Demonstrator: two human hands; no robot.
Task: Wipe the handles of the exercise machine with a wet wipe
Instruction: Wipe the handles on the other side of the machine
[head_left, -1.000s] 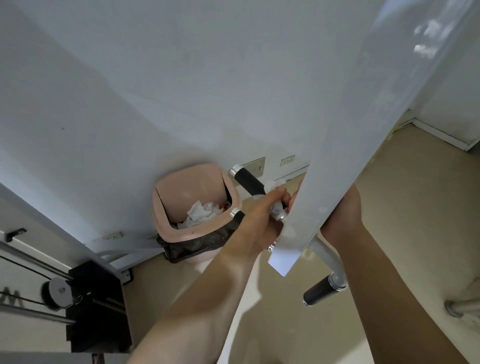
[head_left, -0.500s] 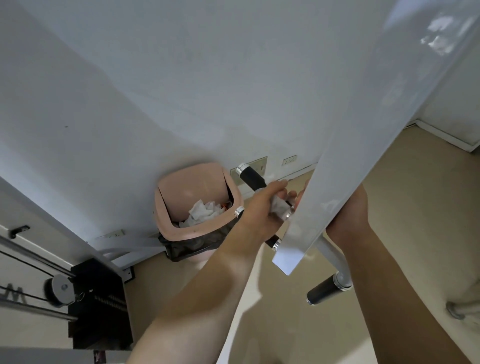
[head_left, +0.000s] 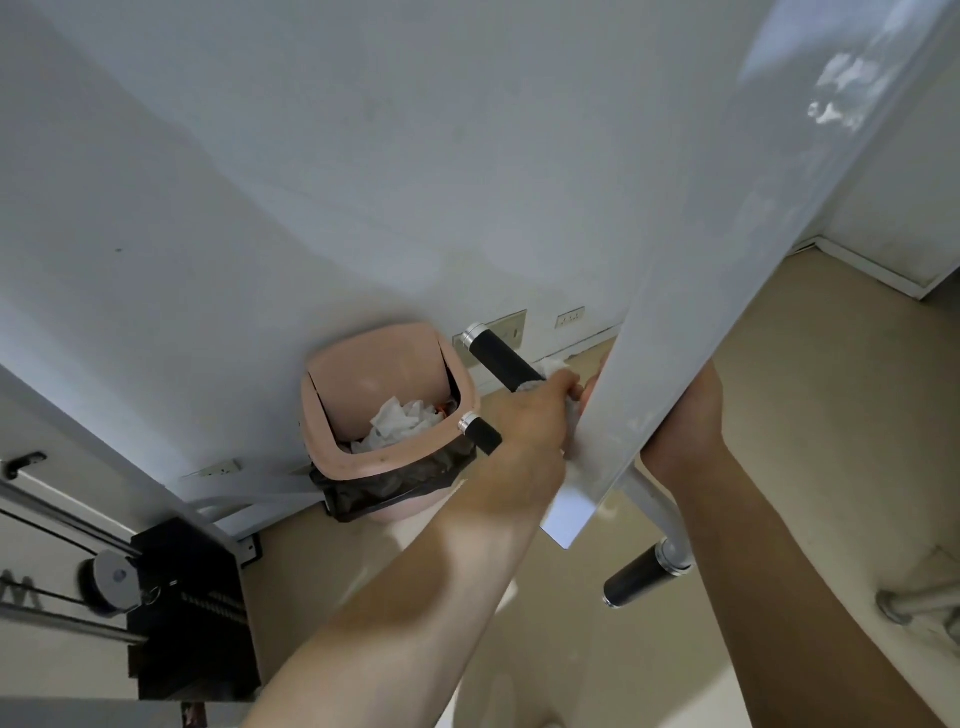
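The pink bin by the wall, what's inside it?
Inside the pink plastic swing-lid bin, crumpled white tissues and something orange beside them show. A black liner hangs outside. The tilted lid covers whatever lies deeper.

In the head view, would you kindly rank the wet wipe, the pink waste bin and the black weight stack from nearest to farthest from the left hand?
From the left hand:
1. Wet wipe: held in that hand, wrapped on the upper black handle.
2. Pink waste bin: just left of the hand, by the wall.
3. Black weight stack: far lower left.
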